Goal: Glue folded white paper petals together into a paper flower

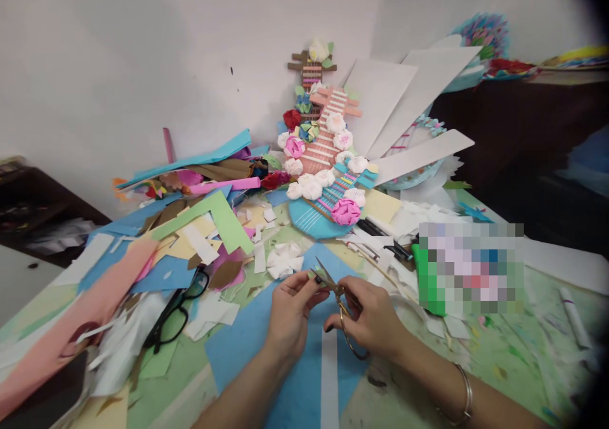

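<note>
My right hand (373, 311) grips a pair of metal scissors (343, 315), with the handle loops hanging below the fingers. The blades point up and left, slightly parted, and reach the fingertips of my left hand (292, 311). The left fingers are pinched together; whatever they hold is too small or hidden to make out. Both hands are above a blue paper sheet (247, 346), on which a white paper strip (329, 378) lies lengthwise. Just beyond the left hand rests a white crumpled paper flower (284, 261).
Paper-flowered instrument models in pink (320, 153) and blue (309, 216) stand at the back. Paper scraps (228, 219), black glasses (174, 315) and a long salmon paper (95, 315) lie left. Right are black pens (380, 232), a green item (428, 283) partly blurred, and a white marker (574, 318).
</note>
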Demonstrator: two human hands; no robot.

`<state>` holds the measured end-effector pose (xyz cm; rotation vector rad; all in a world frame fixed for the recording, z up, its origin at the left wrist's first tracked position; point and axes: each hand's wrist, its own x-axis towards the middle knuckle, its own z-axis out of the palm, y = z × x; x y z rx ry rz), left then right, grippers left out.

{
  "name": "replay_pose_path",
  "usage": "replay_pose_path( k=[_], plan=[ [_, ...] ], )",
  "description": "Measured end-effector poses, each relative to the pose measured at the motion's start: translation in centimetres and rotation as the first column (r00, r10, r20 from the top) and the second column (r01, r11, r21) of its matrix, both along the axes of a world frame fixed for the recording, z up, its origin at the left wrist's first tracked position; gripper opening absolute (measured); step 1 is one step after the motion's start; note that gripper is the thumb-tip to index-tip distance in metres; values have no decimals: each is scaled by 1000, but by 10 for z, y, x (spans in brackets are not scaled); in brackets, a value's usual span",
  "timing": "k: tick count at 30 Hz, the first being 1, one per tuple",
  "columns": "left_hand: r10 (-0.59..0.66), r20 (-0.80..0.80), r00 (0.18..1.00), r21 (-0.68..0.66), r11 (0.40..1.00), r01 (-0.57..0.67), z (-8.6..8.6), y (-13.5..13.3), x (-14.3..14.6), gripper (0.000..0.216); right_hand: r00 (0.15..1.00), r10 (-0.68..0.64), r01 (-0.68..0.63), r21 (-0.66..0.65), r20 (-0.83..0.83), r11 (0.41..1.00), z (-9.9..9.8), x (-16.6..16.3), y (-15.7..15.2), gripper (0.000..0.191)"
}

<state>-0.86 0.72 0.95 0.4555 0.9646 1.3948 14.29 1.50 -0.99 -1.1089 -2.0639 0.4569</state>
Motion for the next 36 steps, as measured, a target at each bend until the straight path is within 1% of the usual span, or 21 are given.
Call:
replay_pose_path(
  k=[6,11,16,25,29,36],
  plan=[
    [0,-2,1000,-13,1000,0,-1,-1,2,28,1000,-6,5,89,11,996,-3,0,0,40],
    [1,-11,1000,-32,1000,-2,-1,0,3,27,999,-14,12,64,34,998,-2,0,-2,40],
    [13,-13,1000,-46,999,-14,-1,-1,3,30,999,-24,23,43,20,999,-3,0,-2,41],
    [29,-26,999,-34,999,-30,0,1,1,31,999,-25,23,62,28,998,-3,0,-1,46],
    [34,-61,998,-18,999,-35,0,2,0,32,999,-36,34,64,21,997,-4,1,0,45],
    [16,-126,992,-15,1000,-18,2,3,-4,34,1000,-7,7,59,0,998,0,3,1,46]
  ],
)
